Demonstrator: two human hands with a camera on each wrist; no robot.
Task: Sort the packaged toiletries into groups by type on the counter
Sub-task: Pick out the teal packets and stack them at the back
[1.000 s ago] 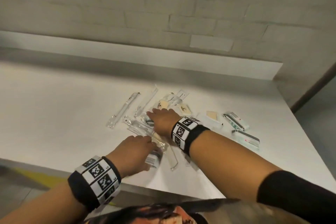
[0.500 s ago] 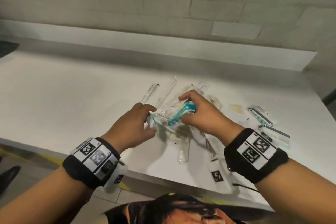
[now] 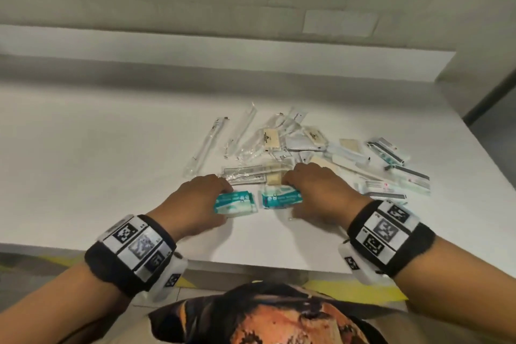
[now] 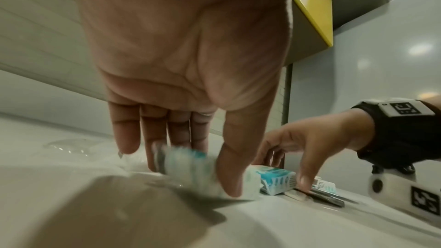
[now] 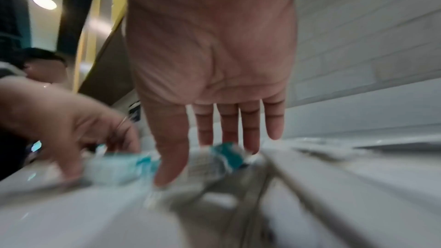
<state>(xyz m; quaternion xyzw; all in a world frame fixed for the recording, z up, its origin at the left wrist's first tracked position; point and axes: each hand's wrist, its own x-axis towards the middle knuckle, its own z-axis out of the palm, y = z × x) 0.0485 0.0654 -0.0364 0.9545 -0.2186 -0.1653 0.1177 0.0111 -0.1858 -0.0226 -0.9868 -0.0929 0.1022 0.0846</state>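
Left hand (image 3: 199, 200) pinching one teal packet (image 3: 236, 203), right hand (image 3: 317, 190) pinching another teal packet (image 3: 280, 198), side by side near the table's (image 3: 97, 176) front edge.

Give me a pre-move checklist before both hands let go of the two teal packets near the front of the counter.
1. Left hand pinches the left teal packet between thumb and fingers: ok.
2. Right hand pinches the right teal packet: ok.
3. Both packets side by side, a narrow gap between: ok.
4. Packets down flat on the counter: cannot tell; the wrist views are blurred.
5. Teal pair clear of the mixed pile behind: not ok; the right packet sits almost against the nearest clear wrappers.
6. Packets set back from the counter's front edge: ok.
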